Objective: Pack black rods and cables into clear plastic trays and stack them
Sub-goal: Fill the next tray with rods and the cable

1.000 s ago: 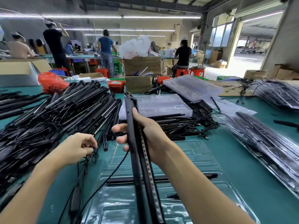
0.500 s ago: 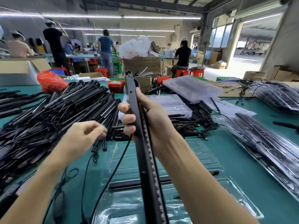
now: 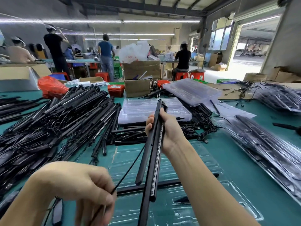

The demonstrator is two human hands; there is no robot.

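My right hand [image 3: 164, 129] grips a bundle of long black rods [image 3: 153, 160] near their far end, holding them above the table with their near ends pointing toward me. A thin black cable [image 3: 130, 167] runs from the rods down to my left hand [image 3: 84, 186], which pinches it between thumb and fingers at the lower left. Under the rods a clear plastic tray [image 3: 203, 201] lies on the green table with one black rod [image 3: 171, 182] laid across it.
A big heap of black rods and cables [image 3: 53, 124] fills the left side. A stack of clear trays [image 3: 146, 110] stands beyond my right hand. Packed trays [image 3: 263, 144] lie at the right. Cardboard boxes [image 3: 138, 87] and several people stand behind.
My left hand came toward me and down, pulling the cable taut. My right hand lowered and tilted the rods, so their near ends show above the tray.
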